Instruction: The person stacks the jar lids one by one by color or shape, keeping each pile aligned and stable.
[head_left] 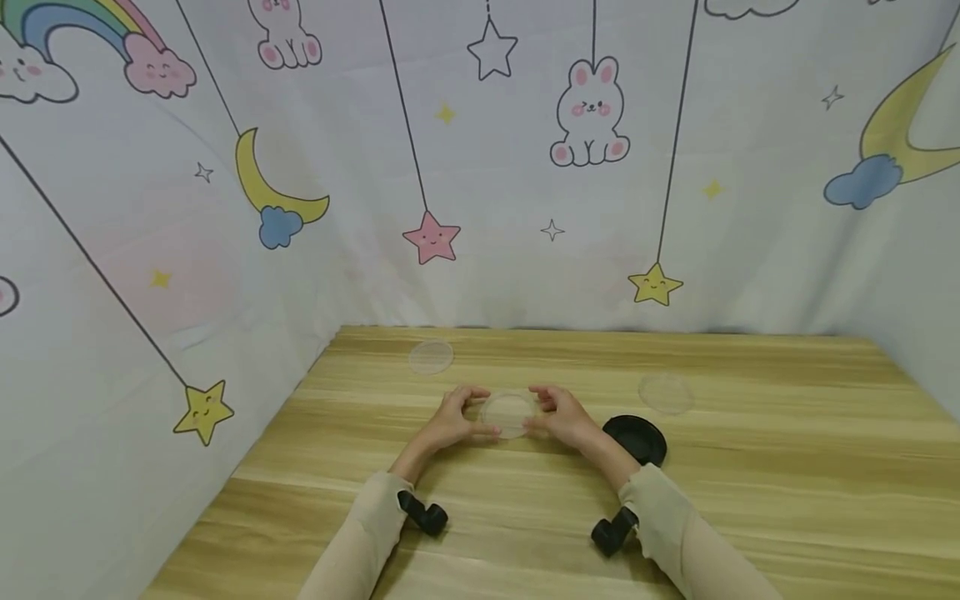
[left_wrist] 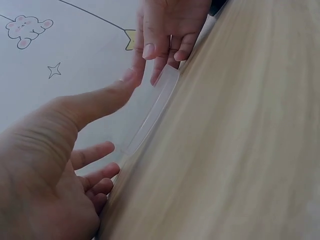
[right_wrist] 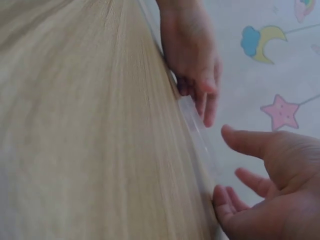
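A clear, shallow round plastic piece, like a lid, lies on the wooden table between both hands. Its low, see-through rim shows edge-on in the left wrist view, and the same rim appears in the right wrist view. At its left side my left hand has loosely bent, spread fingers, thumb toward me. Opposite it, my right hand stands in a similar loose pose. Neither hand grips the piece; fingertips are close to its rim, and whether any touch it is hard to tell.
Beside the right forearm, which partly covers it, sits a black round dish. Two more clear round pieces lie farther back, a left one and a right one. A printed cloth stands behind the table.
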